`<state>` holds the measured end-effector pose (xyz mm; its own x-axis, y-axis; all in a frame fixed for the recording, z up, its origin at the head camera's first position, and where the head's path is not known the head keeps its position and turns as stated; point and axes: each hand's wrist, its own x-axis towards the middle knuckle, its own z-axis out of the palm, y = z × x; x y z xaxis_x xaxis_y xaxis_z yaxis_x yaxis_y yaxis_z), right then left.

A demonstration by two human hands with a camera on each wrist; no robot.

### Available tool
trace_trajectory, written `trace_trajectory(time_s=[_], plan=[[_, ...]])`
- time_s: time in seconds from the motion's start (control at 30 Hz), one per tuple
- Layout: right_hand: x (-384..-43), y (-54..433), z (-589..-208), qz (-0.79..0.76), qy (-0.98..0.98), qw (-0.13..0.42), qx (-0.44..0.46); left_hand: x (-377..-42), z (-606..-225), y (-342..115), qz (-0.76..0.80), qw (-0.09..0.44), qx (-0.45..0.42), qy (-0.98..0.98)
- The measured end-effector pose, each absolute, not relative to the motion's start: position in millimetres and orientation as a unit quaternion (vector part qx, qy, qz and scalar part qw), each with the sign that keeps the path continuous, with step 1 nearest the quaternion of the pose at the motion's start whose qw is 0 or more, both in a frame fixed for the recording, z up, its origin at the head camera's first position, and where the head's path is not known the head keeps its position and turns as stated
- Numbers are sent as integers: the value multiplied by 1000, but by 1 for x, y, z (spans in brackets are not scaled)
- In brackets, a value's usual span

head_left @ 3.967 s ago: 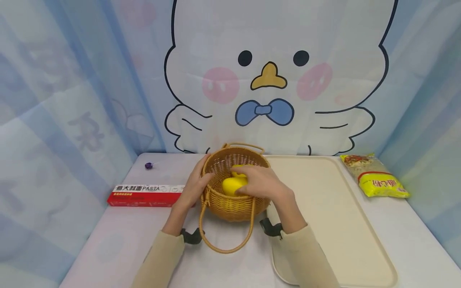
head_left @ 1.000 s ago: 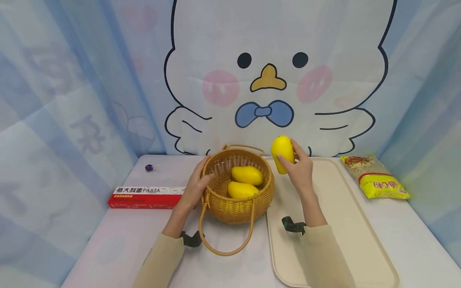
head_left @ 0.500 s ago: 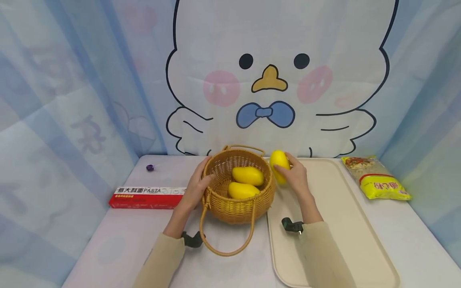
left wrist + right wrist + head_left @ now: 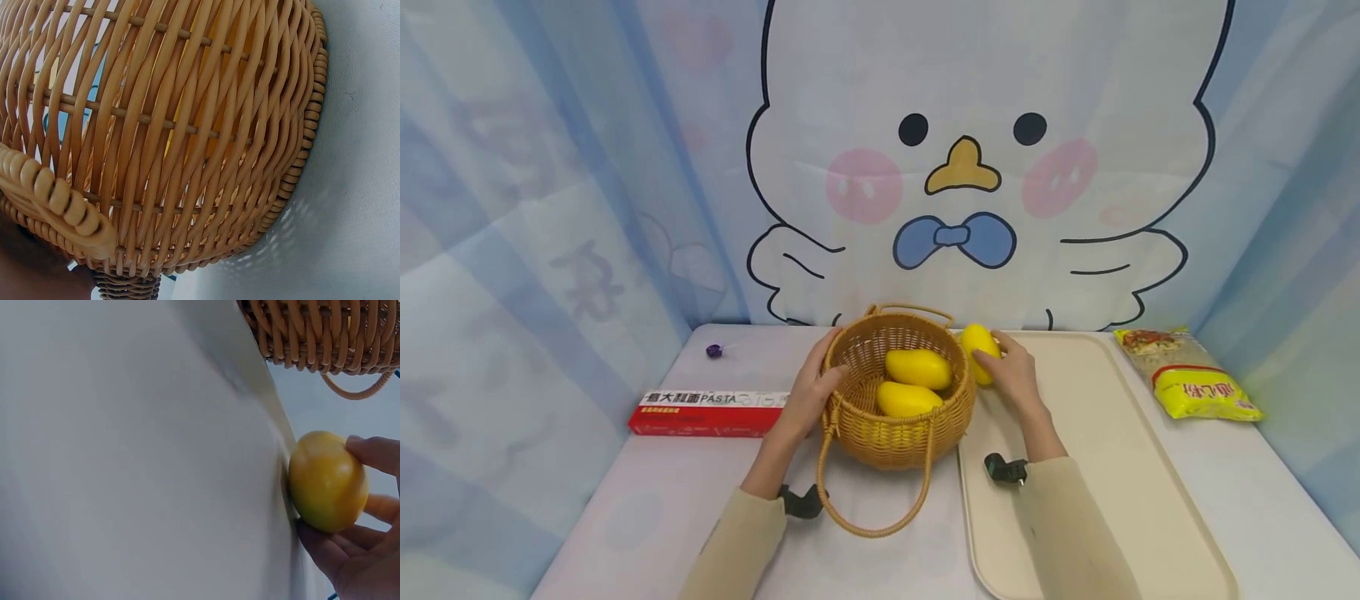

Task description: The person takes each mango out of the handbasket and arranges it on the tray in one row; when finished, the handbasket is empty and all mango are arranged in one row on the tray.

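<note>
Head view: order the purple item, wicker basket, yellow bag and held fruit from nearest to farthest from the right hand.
1. Held fruit: in the right hand.
2. Wicker basket: just left.
3. Yellow bag: right, beside the tray.
4. Purple item: far left.

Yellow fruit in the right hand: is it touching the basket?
Apart. The right wrist view shows a clear gap of pale surface between the held yellow fruit and the basket.
</note>
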<state>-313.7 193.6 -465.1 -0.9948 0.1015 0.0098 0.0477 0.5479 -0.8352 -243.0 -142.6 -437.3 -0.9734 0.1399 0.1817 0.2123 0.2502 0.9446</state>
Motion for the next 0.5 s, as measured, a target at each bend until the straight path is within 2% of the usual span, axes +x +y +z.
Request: trace_trajectory(time_s=[0.3, 0.5], plan=[[-310, 192, -465, 466, -881, 37, -69, -220, -402, -139, -599, 2, -107, -793], [-309, 194, -463, 463, -882, 38, -77, -239, -427, -143, -603, 5, -102, -791]])
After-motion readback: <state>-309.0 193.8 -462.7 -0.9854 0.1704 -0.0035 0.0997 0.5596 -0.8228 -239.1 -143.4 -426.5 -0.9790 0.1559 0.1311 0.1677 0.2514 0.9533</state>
